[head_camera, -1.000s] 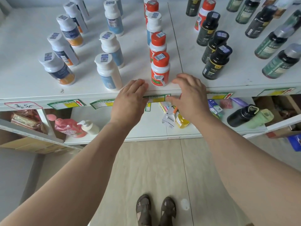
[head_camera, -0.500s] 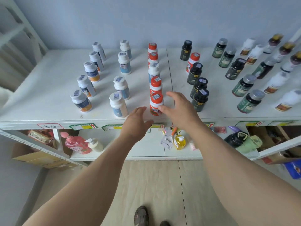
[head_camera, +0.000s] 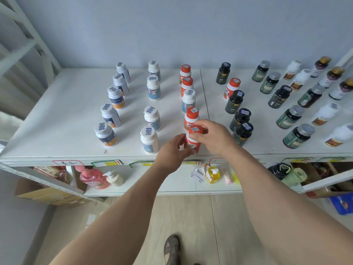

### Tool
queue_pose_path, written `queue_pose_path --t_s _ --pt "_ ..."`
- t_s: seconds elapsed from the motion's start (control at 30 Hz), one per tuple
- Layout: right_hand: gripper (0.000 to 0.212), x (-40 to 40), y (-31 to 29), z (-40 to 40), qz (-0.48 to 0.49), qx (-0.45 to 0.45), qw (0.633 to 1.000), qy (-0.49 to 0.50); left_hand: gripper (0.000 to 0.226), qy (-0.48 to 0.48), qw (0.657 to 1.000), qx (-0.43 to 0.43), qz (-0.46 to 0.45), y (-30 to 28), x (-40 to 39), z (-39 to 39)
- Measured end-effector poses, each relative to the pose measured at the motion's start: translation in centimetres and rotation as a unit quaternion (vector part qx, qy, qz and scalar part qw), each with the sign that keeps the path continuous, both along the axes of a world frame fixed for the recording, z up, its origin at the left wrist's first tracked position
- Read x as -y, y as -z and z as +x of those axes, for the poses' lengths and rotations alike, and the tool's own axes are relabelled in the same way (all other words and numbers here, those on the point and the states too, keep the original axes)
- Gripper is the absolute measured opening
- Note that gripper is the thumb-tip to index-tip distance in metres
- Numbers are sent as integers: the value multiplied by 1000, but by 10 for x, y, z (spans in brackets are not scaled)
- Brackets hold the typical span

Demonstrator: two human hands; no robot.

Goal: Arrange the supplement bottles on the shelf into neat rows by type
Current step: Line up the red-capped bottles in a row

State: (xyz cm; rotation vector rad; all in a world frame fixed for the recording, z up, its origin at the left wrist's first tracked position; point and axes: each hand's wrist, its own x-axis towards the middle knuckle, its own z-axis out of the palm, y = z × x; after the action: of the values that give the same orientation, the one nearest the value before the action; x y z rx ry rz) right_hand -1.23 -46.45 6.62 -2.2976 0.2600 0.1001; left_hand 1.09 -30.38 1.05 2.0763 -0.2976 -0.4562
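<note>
On the white shelf top (head_camera: 63,119) the front red-capped bottle (head_camera: 193,139) stands at the near edge. My left hand (head_camera: 172,152) holds its lower body and my right hand (head_camera: 212,137) grips it at the cap. Behind it runs a row of red-capped bottles (head_camera: 191,116) with one white-capped, blue-label bottle (head_camera: 188,100) among them. A stray red-capped bottle (head_camera: 231,88) stands in the black bottle row (head_camera: 240,119). To the left are a row of white bottles with orange labels (head_camera: 110,115) and a row with blue labels (head_camera: 151,118).
Green-label bottles with silver caps (head_camera: 290,116) and white bottles with dark caps (head_camera: 324,113) fill the right side. The lower shelf holds a pink refill pouch (head_camera: 93,177), a pump bottle (head_camera: 114,178), a yellow pump bottle (head_camera: 213,174) and a black flask (head_camera: 278,170).
Both hands rose from the shelf's front edge and closed around the front red-capped bottle. The camera tilted up, showing the wall and the whole shelf top.
</note>
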Motion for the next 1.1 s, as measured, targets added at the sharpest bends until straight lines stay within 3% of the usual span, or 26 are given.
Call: queue_pose_path --t_s 0.27,0.57,0.67,0.73,0.83,1.0,1.1 --pt "47 6 -14 2 18 17 1000 7 31 49 972 -139 -181 -22 -10 -4" --pt "47 12 -26 2 20 18 1000 -9 40 27 968 -156 -196 -31 -3 -4" --pt "46 13 -27 1 24 21 999 -23 40 19 980 -124 -158 -30 -2 -4" --pt "48 12 -25 0 28 18 999 -27 38 16 997 -46 -60 -31 -2 -1" --pt "53 11 -16 0 24 -4 999 -24 49 18 994 66 88 -32 -4 2" --pt "52 5 -1 0 25 -19 999 -16 54 52 970 151 185 -36 -7 4" --pt "50 1 5 0 30 -22 999 -10 53 55 966 167 189 -36 -10 6"
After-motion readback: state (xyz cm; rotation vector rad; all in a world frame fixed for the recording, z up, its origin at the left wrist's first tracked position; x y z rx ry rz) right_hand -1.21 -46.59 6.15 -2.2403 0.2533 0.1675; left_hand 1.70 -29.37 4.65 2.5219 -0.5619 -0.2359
